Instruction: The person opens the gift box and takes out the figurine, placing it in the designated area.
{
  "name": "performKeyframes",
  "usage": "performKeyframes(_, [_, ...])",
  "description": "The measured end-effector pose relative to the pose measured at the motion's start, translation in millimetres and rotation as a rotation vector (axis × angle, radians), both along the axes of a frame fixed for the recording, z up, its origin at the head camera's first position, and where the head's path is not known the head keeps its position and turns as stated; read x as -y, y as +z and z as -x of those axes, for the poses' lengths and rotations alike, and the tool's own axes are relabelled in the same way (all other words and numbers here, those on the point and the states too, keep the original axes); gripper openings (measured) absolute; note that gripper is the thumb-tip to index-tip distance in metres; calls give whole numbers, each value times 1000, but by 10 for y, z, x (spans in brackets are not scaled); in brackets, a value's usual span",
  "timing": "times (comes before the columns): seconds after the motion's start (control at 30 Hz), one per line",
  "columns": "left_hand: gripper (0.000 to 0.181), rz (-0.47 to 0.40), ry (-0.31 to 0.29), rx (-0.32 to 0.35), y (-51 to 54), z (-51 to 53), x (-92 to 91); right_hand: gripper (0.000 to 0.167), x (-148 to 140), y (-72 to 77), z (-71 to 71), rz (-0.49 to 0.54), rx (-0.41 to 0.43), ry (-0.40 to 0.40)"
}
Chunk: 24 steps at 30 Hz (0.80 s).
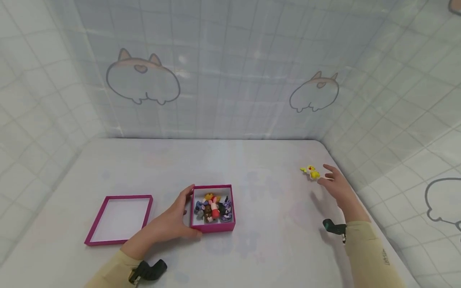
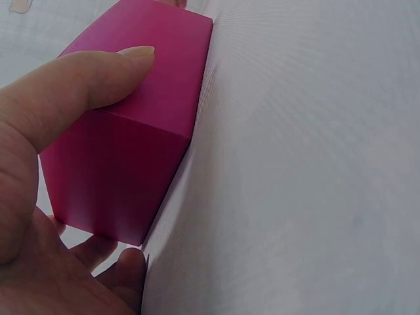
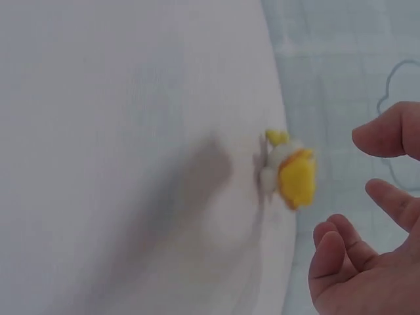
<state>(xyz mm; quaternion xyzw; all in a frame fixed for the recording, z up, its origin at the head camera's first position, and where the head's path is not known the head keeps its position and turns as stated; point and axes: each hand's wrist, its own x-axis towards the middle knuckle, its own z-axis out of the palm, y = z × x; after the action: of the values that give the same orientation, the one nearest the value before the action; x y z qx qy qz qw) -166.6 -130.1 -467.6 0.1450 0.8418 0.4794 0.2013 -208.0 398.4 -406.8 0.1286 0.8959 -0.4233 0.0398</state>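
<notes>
Two hands in play, one open magenta box (image 1: 217, 228), and one shallow magenta-rimmed tray (image 1: 120, 219) to its left! Inside the box, at least five small figures (image 1: 215, 210), overlapping too much for an exact count. One lone yellow-and-white figurine (image 1: 311, 173) lies far out on the right of the table (image 1: 266, 208), near the right edge. The left hand (image 1: 176, 218) grips the box, thumb on its near side, fingers around the left. And the right hand (image 1: 338, 186), fingers parted and holding nothing, is just beside the figurine! A wide stretch of tabletop separates figurine and box; the far edge meets the grid-patterned wall (image 1: 230, 116).
</notes>
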Motion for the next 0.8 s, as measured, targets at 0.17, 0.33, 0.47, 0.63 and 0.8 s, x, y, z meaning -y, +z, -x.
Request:
performKeyframes(0.17, [136, -13, -7, -15, 2, 3, 7, 69, 188, 88, -19, 4, -69, -4])
performKeyframes(0.33, [136, -15, -13, -19, 8, -2, 2, 70, 422, 182, -41, 7, -156, 46])
performKeyframes(0.47, [136, -4, -10, -15, 11, -1, -5, 69, 658, 219, -42, -38, -201, 112])
performKeyframes(0.63, [135, 1, -3, -10, 14, -11, -18, 65, 981, 213, -33, -45, -206, 179])
performKeyframes(0.8, [135, 4, 3, -8, 26, -33, -36, 60, 1244, 193, -9, -12, -182, 236])
